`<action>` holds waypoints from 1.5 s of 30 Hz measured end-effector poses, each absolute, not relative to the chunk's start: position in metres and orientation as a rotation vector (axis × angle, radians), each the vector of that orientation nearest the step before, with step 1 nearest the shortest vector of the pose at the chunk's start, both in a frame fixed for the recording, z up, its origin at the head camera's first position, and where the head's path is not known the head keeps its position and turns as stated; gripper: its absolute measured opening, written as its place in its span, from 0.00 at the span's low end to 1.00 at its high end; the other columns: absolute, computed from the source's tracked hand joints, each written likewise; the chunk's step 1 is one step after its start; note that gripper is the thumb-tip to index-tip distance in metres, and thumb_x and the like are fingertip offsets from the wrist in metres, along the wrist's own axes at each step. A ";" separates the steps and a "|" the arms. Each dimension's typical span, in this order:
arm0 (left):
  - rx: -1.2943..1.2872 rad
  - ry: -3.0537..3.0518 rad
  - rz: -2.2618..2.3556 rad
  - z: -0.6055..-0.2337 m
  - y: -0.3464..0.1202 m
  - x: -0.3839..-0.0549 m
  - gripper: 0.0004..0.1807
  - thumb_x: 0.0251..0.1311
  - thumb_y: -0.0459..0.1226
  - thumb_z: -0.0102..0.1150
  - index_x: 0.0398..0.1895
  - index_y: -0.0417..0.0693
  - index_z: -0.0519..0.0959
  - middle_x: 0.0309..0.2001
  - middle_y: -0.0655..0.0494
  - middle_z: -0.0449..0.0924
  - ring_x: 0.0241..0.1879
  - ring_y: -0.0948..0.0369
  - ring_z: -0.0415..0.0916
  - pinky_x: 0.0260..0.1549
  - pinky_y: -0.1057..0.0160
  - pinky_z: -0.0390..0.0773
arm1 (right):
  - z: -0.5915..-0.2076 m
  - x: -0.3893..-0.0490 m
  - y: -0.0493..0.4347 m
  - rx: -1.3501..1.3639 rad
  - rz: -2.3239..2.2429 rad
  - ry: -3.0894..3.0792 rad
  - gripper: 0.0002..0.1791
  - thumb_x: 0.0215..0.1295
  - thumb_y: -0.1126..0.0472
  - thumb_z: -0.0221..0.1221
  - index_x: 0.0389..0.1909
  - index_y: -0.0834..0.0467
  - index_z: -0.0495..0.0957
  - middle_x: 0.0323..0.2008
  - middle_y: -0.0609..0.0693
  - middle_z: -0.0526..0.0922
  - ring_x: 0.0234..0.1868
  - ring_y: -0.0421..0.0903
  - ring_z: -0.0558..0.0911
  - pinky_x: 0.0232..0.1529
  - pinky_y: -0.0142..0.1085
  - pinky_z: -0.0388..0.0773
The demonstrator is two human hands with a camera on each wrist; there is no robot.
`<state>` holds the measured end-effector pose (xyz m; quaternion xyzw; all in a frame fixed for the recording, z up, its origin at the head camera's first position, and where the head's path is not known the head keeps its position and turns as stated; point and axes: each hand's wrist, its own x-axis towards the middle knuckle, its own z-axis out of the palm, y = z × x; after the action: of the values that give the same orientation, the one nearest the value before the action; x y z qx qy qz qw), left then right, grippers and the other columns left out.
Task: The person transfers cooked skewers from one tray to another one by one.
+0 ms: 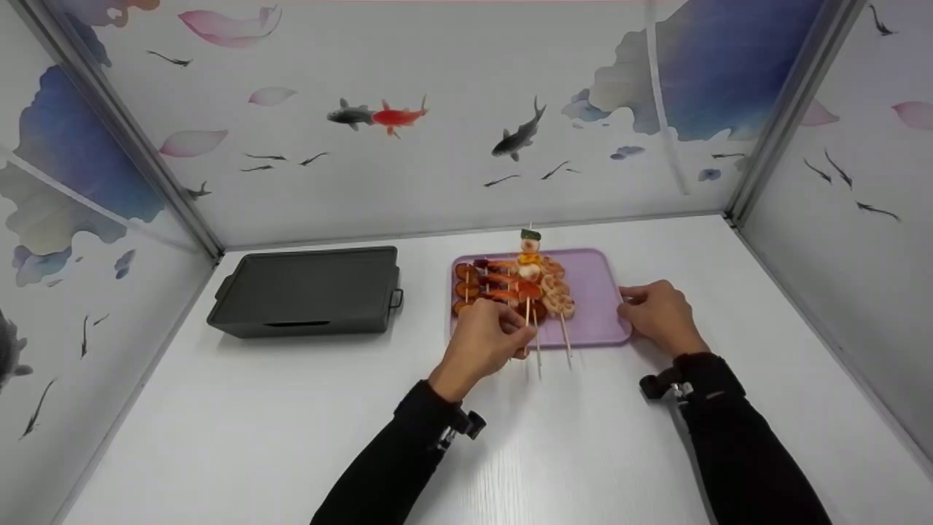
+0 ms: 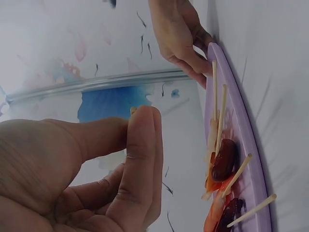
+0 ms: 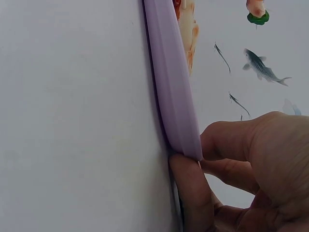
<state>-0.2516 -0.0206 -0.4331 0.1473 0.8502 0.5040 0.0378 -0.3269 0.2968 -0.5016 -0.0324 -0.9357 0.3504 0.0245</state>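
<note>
Between thumb and fingers, my left hand pinches the bare stick of a mixed skewer, raised over the tray. Green, white and orange pieces are threaded on it; its tip shows at the top of the right wrist view. My right hand grips the right edge of the lilac tray, thumb above and a finger beneath the rim. On the tray's left half lie several skewers: round brown slices, shrimp-like orange pieces and pale lotus-root slices. My left hand partly hides them.
A dark grey rectangular grill box with side handles stands on the white table, left of the tray. Printed panels with fish and petals enclose the table at the back and both sides. Several stick ends jut past the tray's front rim.
</note>
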 end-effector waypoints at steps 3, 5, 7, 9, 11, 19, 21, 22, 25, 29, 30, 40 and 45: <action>0.463 2.592 1.557 -0.435 -0.016 -0.253 0.06 0.63 0.38 0.70 0.34 0.45 0.87 0.28 0.53 0.87 0.23 0.64 0.85 0.26 0.64 0.83 | -0.502 -0.327 0.298 -0.092 1.076 -2.889 0.23 0.60 0.57 0.63 0.57 0.56 0.85 0.45 0.58 0.88 0.41 0.52 0.82 0.36 0.39 0.74; 0.474 2.597 1.551 -0.436 -0.012 -0.254 0.06 0.63 0.38 0.70 0.35 0.45 0.87 0.27 0.55 0.87 0.23 0.64 0.85 0.26 0.65 0.83 | -0.502 -0.328 0.298 -0.089 1.076 -2.887 0.23 0.60 0.57 0.63 0.57 0.57 0.85 0.45 0.58 0.88 0.40 0.53 0.82 0.36 0.40 0.74; 0.474 2.600 1.547 -0.437 -0.009 -0.254 0.06 0.63 0.38 0.70 0.35 0.44 0.87 0.26 0.57 0.86 0.23 0.65 0.85 0.26 0.65 0.83 | -0.501 -0.328 0.299 -0.087 1.075 -2.885 0.23 0.60 0.57 0.63 0.56 0.56 0.85 0.45 0.58 0.88 0.40 0.53 0.82 0.36 0.40 0.74; 0.469 2.606 1.541 -0.438 -0.005 -0.255 0.06 0.63 0.38 0.71 0.35 0.44 0.86 0.26 0.60 0.86 0.22 0.65 0.85 0.25 0.65 0.83 | -0.501 -0.328 0.299 -0.085 1.073 -2.886 0.23 0.60 0.57 0.63 0.56 0.56 0.85 0.44 0.58 0.89 0.39 0.53 0.82 0.35 0.40 0.74; 0.456 2.602 1.543 -0.439 -0.001 -0.255 0.06 0.62 0.38 0.71 0.35 0.45 0.86 0.25 0.60 0.85 0.22 0.65 0.85 0.25 0.65 0.83 | -0.501 -0.328 0.299 -0.088 1.074 -2.887 0.23 0.59 0.57 0.63 0.56 0.56 0.85 0.44 0.57 0.89 0.39 0.52 0.81 0.35 0.40 0.74; 0.456 2.555 1.589 -0.442 0.016 -0.256 0.04 0.62 0.35 0.71 0.30 0.44 0.86 0.25 0.55 0.87 0.21 0.64 0.85 0.22 0.64 0.82 | -0.501 -0.329 0.299 -0.091 1.079 -2.898 0.23 0.60 0.56 0.63 0.56 0.55 0.85 0.45 0.57 0.88 0.40 0.53 0.81 0.37 0.41 0.74; 0.457 2.540 1.607 -0.443 0.020 -0.257 0.04 0.61 0.34 0.71 0.31 0.44 0.87 0.25 0.56 0.86 0.21 0.64 0.85 0.22 0.65 0.82 | -0.500 -0.329 0.299 -0.087 1.080 -2.901 0.22 0.60 0.56 0.63 0.56 0.55 0.85 0.45 0.58 0.88 0.41 0.53 0.81 0.37 0.40 0.74; 0.460 2.535 1.615 -0.443 0.023 -0.257 0.03 0.61 0.34 0.71 0.31 0.43 0.87 0.25 0.57 0.86 0.21 0.64 0.85 0.22 0.65 0.82 | -0.501 -0.329 0.299 -0.089 1.082 -2.903 0.22 0.60 0.56 0.63 0.56 0.55 0.85 0.45 0.58 0.88 0.40 0.53 0.81 0.37 0.40 0.74; 0.477 2.535 1.624 -0.443 0.028 -0.258 0.03 0.61 0.34 0.71 0.31 0.43 0.87 0.24 0.58 0.86 0.20 0.64 0.85 0.22 0.66 0.82 | -0.500 -0.329 0.299 -0.092 1.091 -2.910 0.23 0.61 0.56 0.63 0.57 0.55 0.85 0.45 0.58 0.88 0.39 0.53 0.81 0.35 0.40 0.74; 0.503 2.563 1.594 -0.443 0.034 -0.259 0.04 0.61 0.35 0.71 0.30 0.44 0.88 0.22 0.60 0.85 0.20 0.66 0.84 0.22 0.66 0.82 | -0.500 -0.329 0.298 -0.112 1.103 -2.914 0.24 0.60 0.56 0.63 0.58 0.55 0.84 0.45 0.57 0.88 0.39 0.52 0.79 0.35 0.39 0.73; 0.498 2.565 1.586 -0.443 0.036 -0.259 0.04 0.61 0.35 0.71 0.29 0.45 0.88 0.22 0.61 0.85 0.20 0.66 0.84 0.22 0.66 0.82 | -0.500 -0.329 0.298 -0.116 1.103 -2.915 0.24 0.60 0.56 0.62 0.58 0.55 0.84 0.44 0.56 0.88 0.39 0.52 0.79 0.36 0.39 0.73; 0.388 2.536 1.592 -0.446 0.050 -0.260 0.05 0.61 0.35 0.72 0.27 0.48 0.87 0.21 0.62 0.84 0.20 0.66 0.84 0.21 0.65 0.82 | -0.500 -0.328 0.297 -0.146 1.129 -2.931 0.25 0.60 0.55 0.63 0.59 0.56 0.83 0.44 0.57 0.88 0.41 0.52 0.79 0.38 0.39 0.72; 0.369 2.541 1.607 -0.449 0.056 -0.263 0.06 0.60 0.35 0.72 0.26 0.48 0.87 0.21 0.62 0.84 0.20 0.65 0.84 0.20 0.65 0.81 | -0.500 -0.329 0.297 -0.145 1.125 -2.936 0.24 0.61 0.55 0.64 0.59 0.56 0.84 0.43 0.56 0.88 0.40 0.52 0.79 0.37 0.39 0.72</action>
<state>-0.2629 0.0562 -0.4486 0.1215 0.8375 0.5297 0.0564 -0.3294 0.2974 -0.5003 -0.0461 -0.9328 0.3575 -0.0028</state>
